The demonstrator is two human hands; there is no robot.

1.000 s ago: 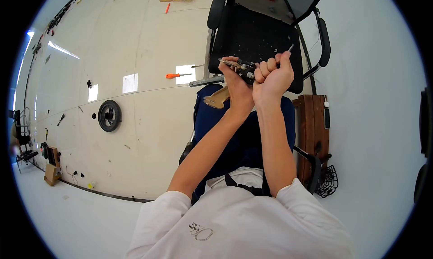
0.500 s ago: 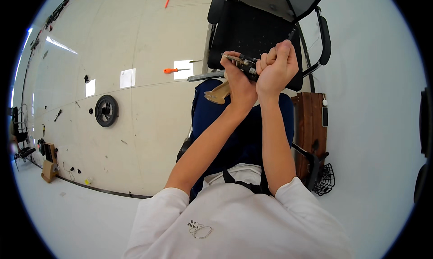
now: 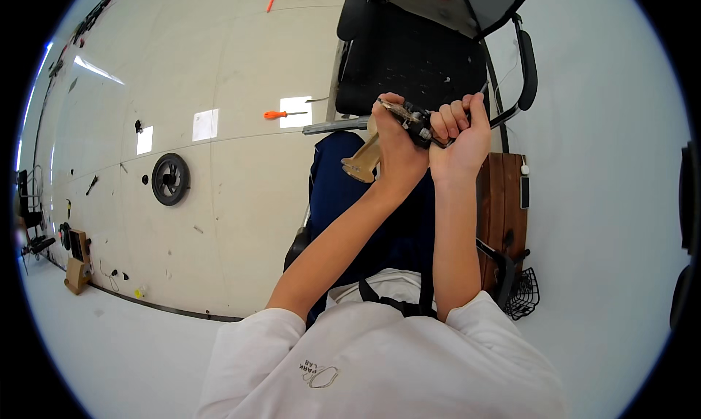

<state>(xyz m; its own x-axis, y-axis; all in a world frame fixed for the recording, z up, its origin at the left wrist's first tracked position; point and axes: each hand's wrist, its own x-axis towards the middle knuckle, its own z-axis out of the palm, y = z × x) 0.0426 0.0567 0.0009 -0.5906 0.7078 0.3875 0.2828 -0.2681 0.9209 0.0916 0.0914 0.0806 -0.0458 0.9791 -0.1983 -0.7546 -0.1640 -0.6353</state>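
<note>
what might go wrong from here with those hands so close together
The thin rod in the right hand could slip and jab the left hand, which grips the dark mechanism close by. Anything dark dropped on the black chair seat might be hard to spot.

The left grip (image 3: 400,145) is closed around a dark part (image 3: 418,124), with a tan piece (image 3: 362,160) jutting out to its left above the blue trousers (image 3: 332,174), while the right grip (image 3: 464,138), just beside it, curls around a thin rod (image 3: 485,87) whose tip shows past the thumb. Beyond both grips stands a black chair (image 3: 409,50); left of them, an orange screwdriver (image 3: 275,115) and, farther off, a wheel (image 3: 170,179) lie on the floor (image 3: 248,222). Right of the grips and nearer the body are a wooden box (image 3: 504,214) and a black basket (image 3: 523,295).
</note>
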